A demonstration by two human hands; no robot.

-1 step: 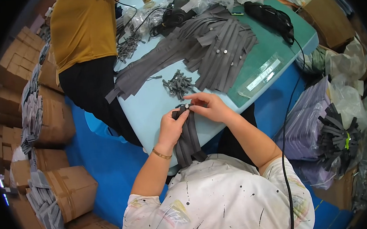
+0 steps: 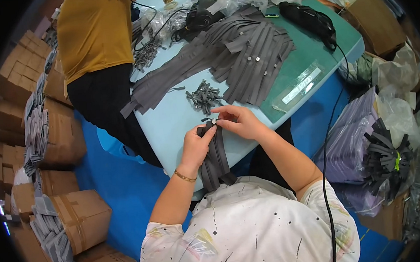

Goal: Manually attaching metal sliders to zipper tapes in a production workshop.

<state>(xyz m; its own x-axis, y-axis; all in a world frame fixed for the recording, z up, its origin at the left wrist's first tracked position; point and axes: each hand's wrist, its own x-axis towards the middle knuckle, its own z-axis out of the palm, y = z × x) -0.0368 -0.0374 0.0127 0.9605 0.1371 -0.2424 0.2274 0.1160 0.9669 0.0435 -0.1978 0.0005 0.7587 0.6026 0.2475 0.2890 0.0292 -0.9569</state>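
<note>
Over the near edge of the pale blue table hang dark grey zipper strips point(image 2: 214, 162), their lower ends reaching my lap. My left hand point(image 2: 196, 142) grips their upper end, thumb on top. Close against it, my right hand point(image 2: 238, 123) pinches at a small silver zipper slider point(image 2: 214, 121) at the strip's tip; its index finger arches above and partly hides the pinch. Just beyond my fingers lies a small heap of grey zipper pulls point(image 2: 205, 96) with metal parts. Farther off, many grey zipper strips point(image 2: 258, 59) are spread out, some bearing silver sliders.
A person in a mustard top point(image 2: 96, 34) stands at the table's left side. A black pouch point(image 2: 309, 22) and a clear plastic sleeve point(image 2: 299, 86) lie on the green mat. Cardboard boxes point(image 2: 82, 220) line the left; wrapped purple bundles point(image 2: 347, 145) stand right. A black cable point(image 2: 327, 186) hangs beside my right arm.
</note>
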